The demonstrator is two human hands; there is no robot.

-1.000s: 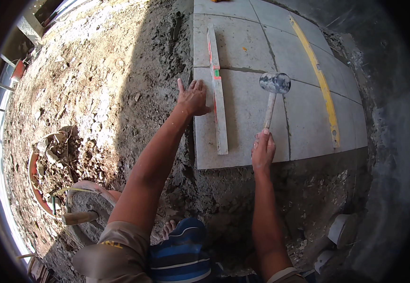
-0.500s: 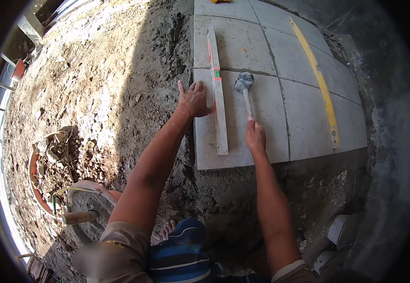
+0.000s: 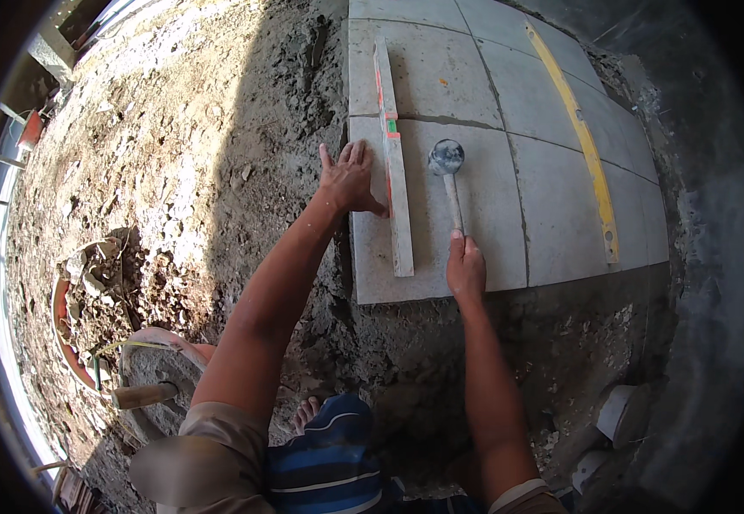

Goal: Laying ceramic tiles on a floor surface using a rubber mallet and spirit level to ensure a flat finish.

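White tile lies under both hands. The left hand, empty, spreads its fingers at the left edge, thumb beside the level; the right hand, arm stretched far, grasps the mallet.

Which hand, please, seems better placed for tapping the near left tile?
Probably the right hand: it grips the rubber mallet, which is over that tile, while the left hand is spread beside the spirit level.
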